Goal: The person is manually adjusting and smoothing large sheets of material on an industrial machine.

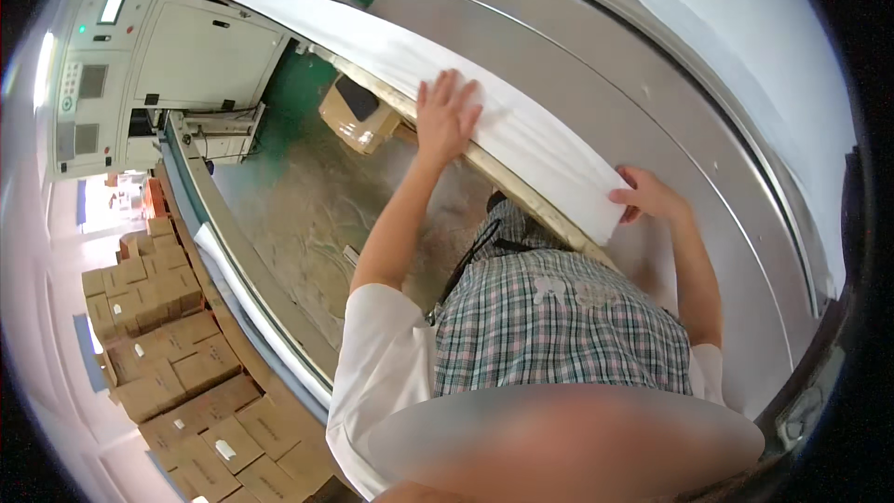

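We list: sheet stack (484,102) on the worktop (652,130) edge; machine (177,47) far left; stacked cartons (186,382) on the floor, lower left.

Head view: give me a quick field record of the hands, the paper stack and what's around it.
left hand: flat on top of the white paper stack, fingers spread
right hand: gripping the stack's near end
stack: long, lying on a wooden board at the edge of the grey metal table
left side: pale machine cabinet, brown cartons piled on the floor
under stack: wrapped cardboard box
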Demonstrator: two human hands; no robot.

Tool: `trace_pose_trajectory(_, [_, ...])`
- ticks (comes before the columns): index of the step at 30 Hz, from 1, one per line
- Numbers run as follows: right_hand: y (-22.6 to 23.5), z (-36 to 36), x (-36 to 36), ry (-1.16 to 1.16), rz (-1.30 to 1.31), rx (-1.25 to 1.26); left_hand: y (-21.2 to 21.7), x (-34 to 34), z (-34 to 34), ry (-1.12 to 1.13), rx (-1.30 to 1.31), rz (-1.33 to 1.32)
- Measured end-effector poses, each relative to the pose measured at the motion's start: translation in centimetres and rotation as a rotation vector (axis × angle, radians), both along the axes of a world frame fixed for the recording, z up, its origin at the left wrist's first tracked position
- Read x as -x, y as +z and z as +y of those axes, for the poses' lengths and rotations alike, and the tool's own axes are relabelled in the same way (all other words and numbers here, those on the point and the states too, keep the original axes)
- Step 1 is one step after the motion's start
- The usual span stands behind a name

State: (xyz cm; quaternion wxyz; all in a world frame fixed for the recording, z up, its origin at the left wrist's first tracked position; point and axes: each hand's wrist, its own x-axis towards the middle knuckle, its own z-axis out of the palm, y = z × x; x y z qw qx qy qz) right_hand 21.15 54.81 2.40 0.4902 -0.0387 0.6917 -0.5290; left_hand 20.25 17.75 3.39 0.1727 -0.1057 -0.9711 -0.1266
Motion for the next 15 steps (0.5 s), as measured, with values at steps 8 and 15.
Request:
trace_pose_trajectory(8, [-0.7,-11.9,4.4,-0.091,0.177,-0.060,0.2,-0.2,-0.5,-0.199,-0.096,-0.067])
trace_pose_trajectory(15, [-3.3,-19.7,7.7,-0.431,0.469,-0.084,1.8,0.5,-3.3,-0.567,-0.278,-0.296])
